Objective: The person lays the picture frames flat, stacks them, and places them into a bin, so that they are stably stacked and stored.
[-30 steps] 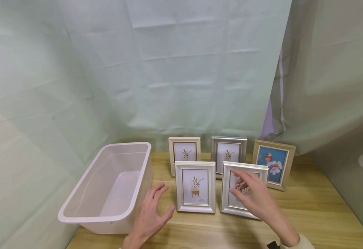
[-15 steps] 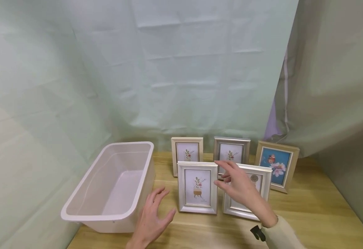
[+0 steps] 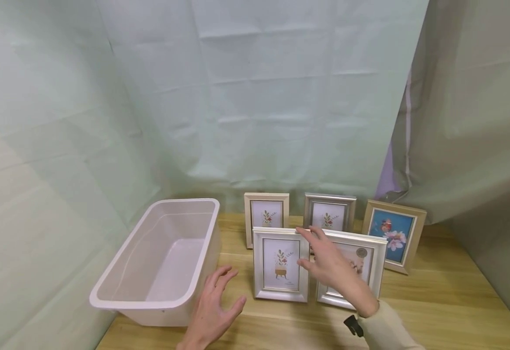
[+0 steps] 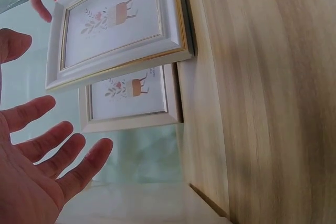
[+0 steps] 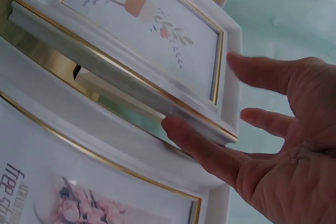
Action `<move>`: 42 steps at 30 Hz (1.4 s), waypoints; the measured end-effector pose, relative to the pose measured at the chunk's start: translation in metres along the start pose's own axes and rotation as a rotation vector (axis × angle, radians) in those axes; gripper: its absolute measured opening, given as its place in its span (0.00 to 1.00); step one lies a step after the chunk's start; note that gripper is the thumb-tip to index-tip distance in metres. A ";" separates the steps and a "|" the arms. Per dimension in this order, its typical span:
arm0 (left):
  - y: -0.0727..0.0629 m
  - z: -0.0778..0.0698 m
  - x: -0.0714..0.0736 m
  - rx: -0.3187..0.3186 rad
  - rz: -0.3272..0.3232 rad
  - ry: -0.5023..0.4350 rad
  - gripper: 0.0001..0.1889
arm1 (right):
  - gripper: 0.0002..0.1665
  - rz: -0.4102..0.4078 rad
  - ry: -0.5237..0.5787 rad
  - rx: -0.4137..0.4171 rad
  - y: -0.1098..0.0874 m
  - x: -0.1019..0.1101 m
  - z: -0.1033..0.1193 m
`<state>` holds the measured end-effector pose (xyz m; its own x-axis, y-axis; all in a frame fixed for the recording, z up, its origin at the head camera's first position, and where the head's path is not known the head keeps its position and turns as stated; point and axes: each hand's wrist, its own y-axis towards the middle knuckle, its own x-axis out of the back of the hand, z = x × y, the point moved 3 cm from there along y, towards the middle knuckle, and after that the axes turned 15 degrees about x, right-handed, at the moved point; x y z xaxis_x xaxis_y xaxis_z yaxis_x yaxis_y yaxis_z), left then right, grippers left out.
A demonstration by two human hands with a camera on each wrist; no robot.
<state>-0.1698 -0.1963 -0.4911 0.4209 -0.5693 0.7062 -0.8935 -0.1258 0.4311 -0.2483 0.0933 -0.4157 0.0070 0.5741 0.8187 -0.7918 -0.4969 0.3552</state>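
A silver-white picture frame (image 3: 280, 265) with a potted-plant print stands upright at the front left of the group. My right hand (image 3: 331, 265) is at its upper right corner, thumb in front of the face. In the right wrist view the index finger of that hand (image 5: 283, 177) lies along the frame's side edge, fingers fairly straight. A second silver-white frame (image 3: 365, 253) with a flower print stands to the right, partly hidden by the right hand and forearm. My left hand (image 3: 211, 311) hovers between the front left frame and the bin, fingers spread and holding nothing.
A deep white plastic bin (image 3: 189, 287) stands at the left. Behind the front pair are a cream frame (image 3: 248, 218), a dark silver frame (image 3: 351, 209) and a gold frame (image 3: 417, 231) with a blue picture. A pale green cloth (image 3: 259, 121) hangs behind the wooden table (image 3: 447, 301).
My right hand has moved left from in front of the right silver-white frame to the left one's upper right corner. The left hand stays beside the bin; the view has shifted slightly.
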 end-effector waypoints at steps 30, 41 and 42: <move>0.004 0.003 -0.007 0.014 0.012 -0.004 0.32 | 0.39 -0.301 0.075 0.147 0.003 -0.037 -0.031; 0.009 -0.004 -0.006 0.203 0.060 -0.390 0.41 | 0.35 -0.386 0.488 -0.131 -0.029 -0.001 0.004; 0.009 -0.004 -0.006 0.203 0.048 -0.408 0.43 | 0.35 -0.407 0.531 -0.156 -0.032 0.000 0.005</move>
<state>-0.1793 -0.1905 -0.4888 0.3181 -0.8470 0.4260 -0.9403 -0.2245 0.2558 -0.2199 0.1065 -0.4253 0.0535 0.9562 0.2878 -0.8687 -0.0975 0.4856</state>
